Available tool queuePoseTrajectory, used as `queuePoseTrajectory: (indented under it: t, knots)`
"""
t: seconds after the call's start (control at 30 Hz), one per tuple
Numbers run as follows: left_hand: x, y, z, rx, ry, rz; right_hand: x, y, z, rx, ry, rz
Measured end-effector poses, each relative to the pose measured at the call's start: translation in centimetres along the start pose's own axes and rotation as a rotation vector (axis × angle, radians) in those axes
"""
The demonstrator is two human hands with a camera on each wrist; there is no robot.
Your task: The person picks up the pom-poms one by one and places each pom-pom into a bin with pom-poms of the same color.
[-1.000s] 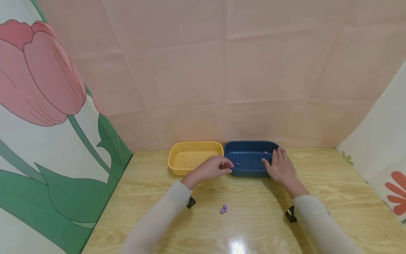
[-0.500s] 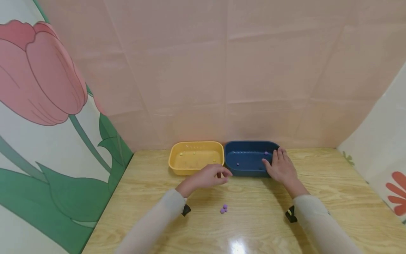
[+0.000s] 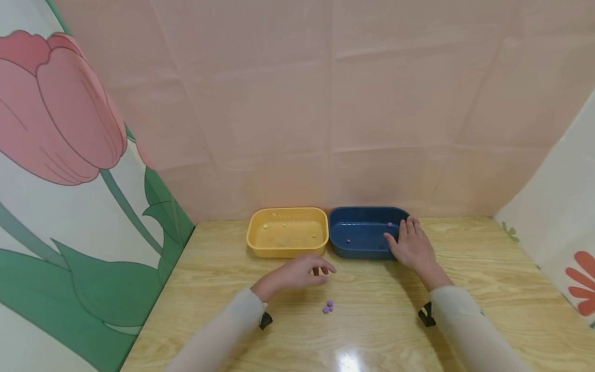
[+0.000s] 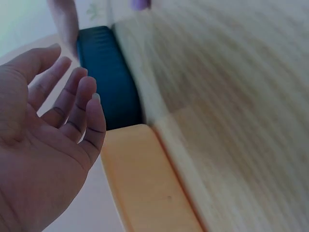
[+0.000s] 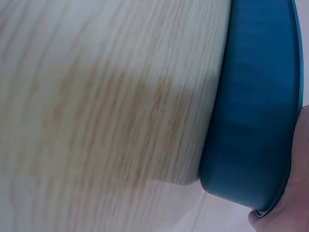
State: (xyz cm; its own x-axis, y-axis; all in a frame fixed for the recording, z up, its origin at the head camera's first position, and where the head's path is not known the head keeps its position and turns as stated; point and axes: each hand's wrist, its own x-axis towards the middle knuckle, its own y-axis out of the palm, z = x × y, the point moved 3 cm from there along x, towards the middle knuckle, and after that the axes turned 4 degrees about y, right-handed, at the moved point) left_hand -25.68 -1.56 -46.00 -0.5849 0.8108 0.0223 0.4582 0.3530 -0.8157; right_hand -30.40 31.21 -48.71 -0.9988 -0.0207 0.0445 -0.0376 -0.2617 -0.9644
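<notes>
My left hand [image 3: 304,272] hovers over the table in front of the yellow tray [image 3: 287,253], with fingers loosely bent and nothing between them. In the left wrist view the palm [image 4: 48,159] is bare beside the trays. Just nearer than that hand, a few small purple balls [image 3: 327,306] lie clustered on the wood. My right hand [image 3: 413,247] rests on the right end of the blue tray [image 3: 362,254], fingers straight over its rim and thumb toward the inside. Two purple balls, one by the thumb [image 3: 389,225] and a smaller ball [image 3: 348,241], lie inside the blue tray.
Both trays stand side by side at the back of the wooden table [image 3: 372,325], near the pink wall covering [image 3: 325,103]. Small yellow balls [image 3: 265,226] are spread inside the yellow tray. Flower-printed panels [image 3: 69,113] stand at the left and right.
My left hand has drawn back from between the two trays toward the purple balls, uncovering the yellow tray's right end. The right hand has stayed on the blue tray.
</notes>
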Motion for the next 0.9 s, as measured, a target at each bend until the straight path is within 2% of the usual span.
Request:
queuePoseTrajectory:
  t: [0.13,0.33,0.5,0.6,0.9]
  knots:
    - [-0.5,0.7,0.2,0.005,-0.019,0.029,0.1,0.2,-0.1,-0.011,-0.002,-0.003]
    - [-0.9,1.6,0.3,0.015,0.01,0.049,0.1,0.2,-0.1,-0.025,-0.003,0.004]
    - [-1.3,2.2,0.6,-0.004,-0.003,0.099,0.0,0.0,0.1,-0.017,0.001,0.005]
    - [-1.5,2.6,0.7,0.002,0.012,0.129,0.0,-0.1,0.1,-0.015,0.002,0.0]
    - [-1.5,3.5,0.8,-0.001,0.024,0.164,0.0,0.1,0.1,-0.013,0.0,-0.002]
